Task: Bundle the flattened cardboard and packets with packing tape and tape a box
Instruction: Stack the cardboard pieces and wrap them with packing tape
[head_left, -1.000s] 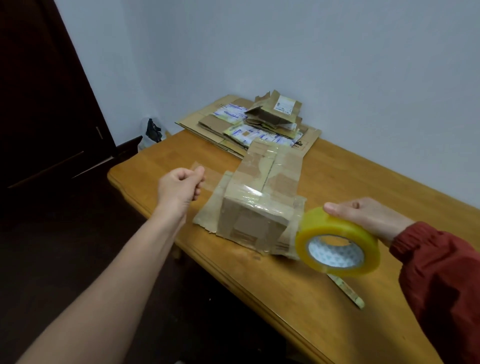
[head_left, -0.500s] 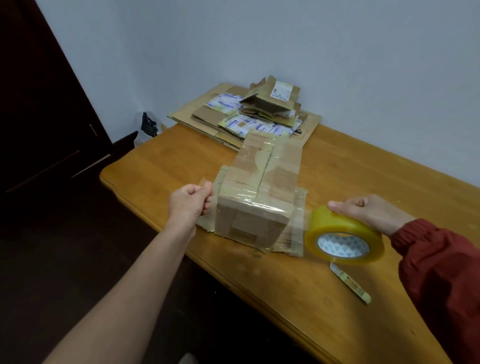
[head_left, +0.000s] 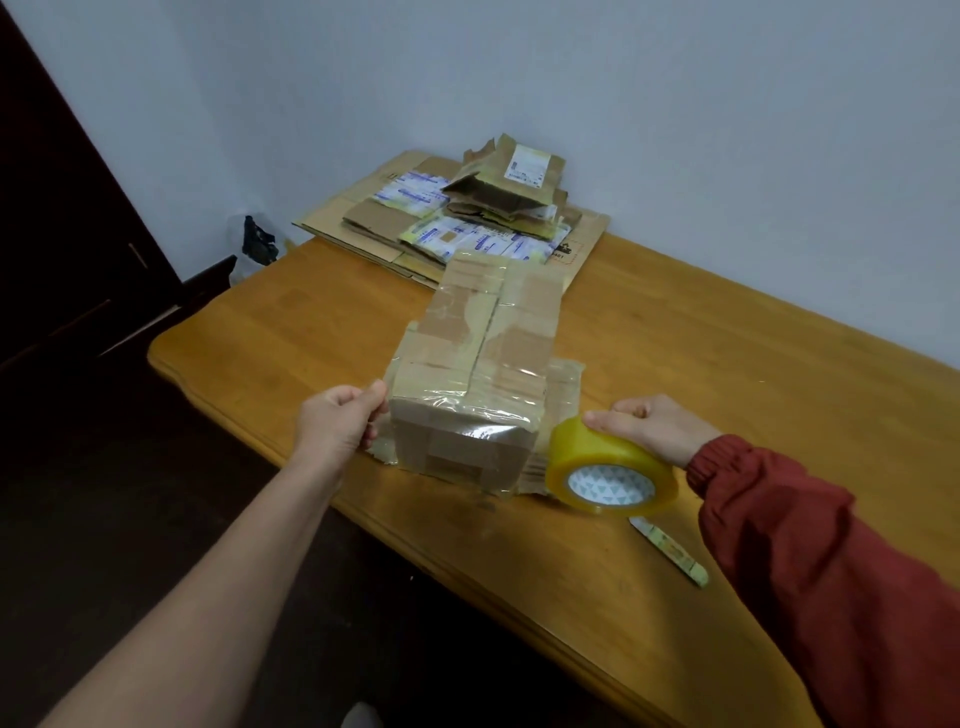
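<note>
Wooden table (head_left: 727, 364) against a pale wall; the box (head_left: 467, 353) sits near the front edge, with cardboard (head_left: 582, 234) and packets (head_left: 415, 189) piled flat at the far corner; left hand (head_left: 337, 421) pinches the tape (head_left: 483, 426) end at the box's left side, fingers curled; right hand (head_left: 649, 423) grips the roll (head_left: 610, 473) just right of the box; tape spans the near top edge. The risk, I'd say: go slack and it wrinkles or sticks to itself; pull too hard and the box slides off the edge; cutter (head_left: 670, 551) lies near the roll.
</note>
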